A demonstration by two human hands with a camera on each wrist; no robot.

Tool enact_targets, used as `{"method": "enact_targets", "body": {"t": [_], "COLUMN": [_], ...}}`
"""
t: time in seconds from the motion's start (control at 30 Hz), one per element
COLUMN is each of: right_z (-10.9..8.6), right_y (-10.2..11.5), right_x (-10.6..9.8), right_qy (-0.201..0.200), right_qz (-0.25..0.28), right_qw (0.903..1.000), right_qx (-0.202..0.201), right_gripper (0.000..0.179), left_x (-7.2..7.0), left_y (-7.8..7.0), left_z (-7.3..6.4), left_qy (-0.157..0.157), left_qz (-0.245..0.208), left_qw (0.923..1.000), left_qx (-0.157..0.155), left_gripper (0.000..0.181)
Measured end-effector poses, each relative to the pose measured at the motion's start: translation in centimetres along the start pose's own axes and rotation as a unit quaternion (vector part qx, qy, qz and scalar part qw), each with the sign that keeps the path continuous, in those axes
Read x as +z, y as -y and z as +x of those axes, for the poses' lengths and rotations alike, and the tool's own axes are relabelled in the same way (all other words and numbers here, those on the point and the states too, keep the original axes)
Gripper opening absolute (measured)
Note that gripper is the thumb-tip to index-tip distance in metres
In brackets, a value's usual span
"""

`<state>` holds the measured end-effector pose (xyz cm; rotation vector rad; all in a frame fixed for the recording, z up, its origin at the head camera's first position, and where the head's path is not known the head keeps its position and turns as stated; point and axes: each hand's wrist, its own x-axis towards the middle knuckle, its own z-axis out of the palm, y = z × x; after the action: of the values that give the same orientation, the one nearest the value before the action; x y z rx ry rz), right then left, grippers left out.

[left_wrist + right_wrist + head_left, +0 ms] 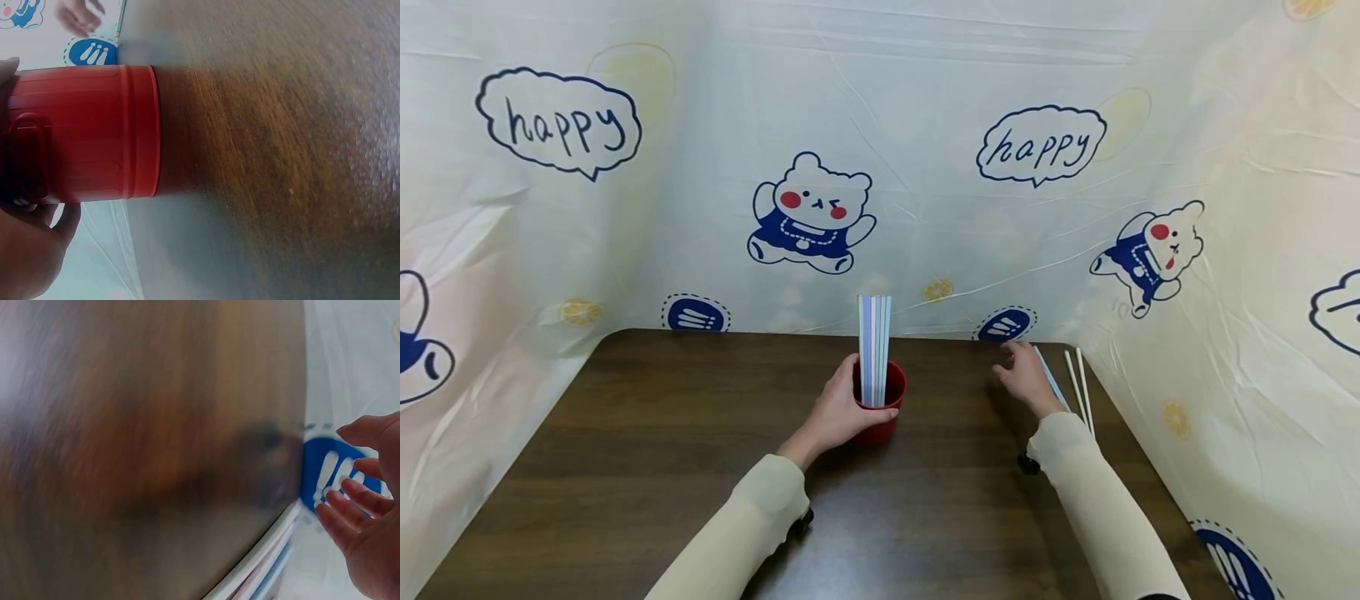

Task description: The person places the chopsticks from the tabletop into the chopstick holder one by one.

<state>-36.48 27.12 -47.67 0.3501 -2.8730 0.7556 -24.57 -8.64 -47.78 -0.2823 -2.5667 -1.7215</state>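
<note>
My left hand grips a red metal cup near its rim, thumb across the front. Upright in the cup stands a bundle of thin pastel sticks, in blue, lilac and white, which look like straws. The left wrist view shows the cup's ribbed side with its base close to the tabletop. My right hand holds nothing above the far right of the table, its fingers spread and slightly bent. Just beside it lie a blue stick and white sticks, partly hidden by my forearm.
The dark wooden table ends at a pale printed curtain with bears and lettering, which closes off the back and both sides. In the right wrist view, loose sticks lie along the table's edge.
</note>
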Motion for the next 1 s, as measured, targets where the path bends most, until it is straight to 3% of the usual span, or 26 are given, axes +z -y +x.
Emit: {"method": "enact_targets", "body": {"t": [0.33, 0.8, 1.0], "right_z": [-0.9, -1.5, -1.3], "right_y": [-3.2, -2.8, -2.7], "right_x": [-0.1, -0.5, -0.4], "right_qy": [0.034, 0.056, 0.042], "right_qz": [-0.029, -0.02, -0.01], "right_qw": [0.9981, 0.9944, 0.9957], "right_qx": [0.042, 0.087, 0.082], "right_gripper": [0.05, 0.052, 0.05], "left_x": [0.1, 0.1, 0.0], "left_y": [-0.2, -0.3, -0.3], "left_z": [-0.1, -0.2, -0.1], "left_qy": [0.0, 0.0, 0.0], "left_qz": [-0.001, 0.002, -0.003], "left_qw": [1.0, 1.0, 1.0], "left_qx": [-0.004, -0.003, 0.0], "left_gripper": [0.095, 0.094, 0.095]}}
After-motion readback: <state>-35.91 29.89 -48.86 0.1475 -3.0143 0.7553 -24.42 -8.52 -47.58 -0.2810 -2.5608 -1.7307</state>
